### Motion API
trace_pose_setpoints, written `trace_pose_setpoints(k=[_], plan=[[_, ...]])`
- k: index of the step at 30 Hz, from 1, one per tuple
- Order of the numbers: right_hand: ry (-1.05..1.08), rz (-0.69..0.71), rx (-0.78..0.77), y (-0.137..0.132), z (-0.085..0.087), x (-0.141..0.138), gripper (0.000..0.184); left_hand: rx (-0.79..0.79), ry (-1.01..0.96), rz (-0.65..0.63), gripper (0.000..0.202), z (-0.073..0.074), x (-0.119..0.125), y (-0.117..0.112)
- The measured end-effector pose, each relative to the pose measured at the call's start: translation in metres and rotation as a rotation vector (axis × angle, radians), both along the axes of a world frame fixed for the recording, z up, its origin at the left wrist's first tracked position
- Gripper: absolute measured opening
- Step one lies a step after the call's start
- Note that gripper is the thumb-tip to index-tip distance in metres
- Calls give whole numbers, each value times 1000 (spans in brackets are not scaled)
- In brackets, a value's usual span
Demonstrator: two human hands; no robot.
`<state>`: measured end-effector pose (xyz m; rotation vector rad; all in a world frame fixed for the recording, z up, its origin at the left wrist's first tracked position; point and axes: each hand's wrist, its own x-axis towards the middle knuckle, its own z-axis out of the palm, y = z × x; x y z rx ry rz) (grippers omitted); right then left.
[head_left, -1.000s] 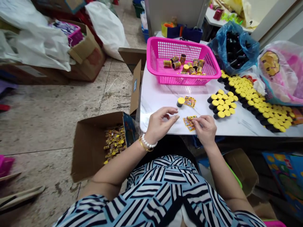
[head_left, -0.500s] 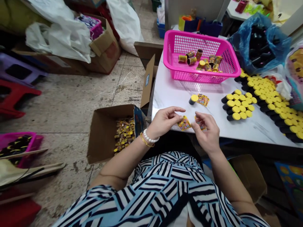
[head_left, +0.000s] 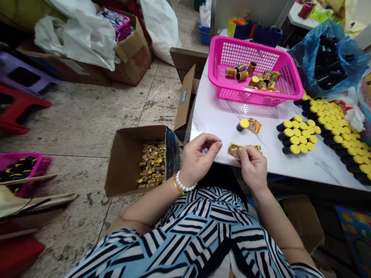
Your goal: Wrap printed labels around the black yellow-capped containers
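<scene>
Printed paper strip [head_left: 236, 151] sits at the near edge of the table, pinched between thumb and fingertips of the right hand [head_left: 253, 168]. Left hand [head_left: 201, 154] hovers just beside it, fingers curled, thumb and index tips close together; anything between them is too small to tell. Nearby, a black tube with a yellow cap [head_left: 242, 124] stands upright, touching a small pile of printed strips [head_left: 254, 126]. Further right are a block of capped black tubes [head_left: 297, 135] lying on their sides and longer rows of the same tubes [head_left: 333, 131]. Beyond them sits a blue plastic bag [head_left: 324, 61] of black tubes. Pink plastic basket [head_left: 240, 94] holds labelled tubes [head_left: 242, 76], some upright, some on their sides. Left of the table, an open cardboard box [head_left: 121, 170] on the floor holds many small wrapped yellow pieces [head_left: 152, 164].

Table is white, marble-look [head_left: 214, 127]. Floor is worn stone tile [head_left: 81, 116], with white plastic bags [head_left: 78, 42], a purple stool [head_left: 26, 73], a red stool [head_left: 17, 106] and a pink crate [head_left: 20, 170] around it.

Strip looks orange-yellow with small print, probably several joined labels; the fingers hide part of it.
</scene>
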<state>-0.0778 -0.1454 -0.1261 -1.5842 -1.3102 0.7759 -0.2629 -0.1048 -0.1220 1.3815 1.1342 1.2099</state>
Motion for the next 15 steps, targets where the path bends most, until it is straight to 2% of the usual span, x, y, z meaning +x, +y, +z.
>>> trace_pose_setpoints(k=[5,9,15], plan=[[-71,10,63,1,-1,0,36,3,-48,-37,24,-6,2,-17],[-89,21,102,0,-6,-2,33,70,-120,-11,22,-9,5,-14],[-130,59,165,1,-9,-5,27,138,-109,0,15,-13,4,-9]])
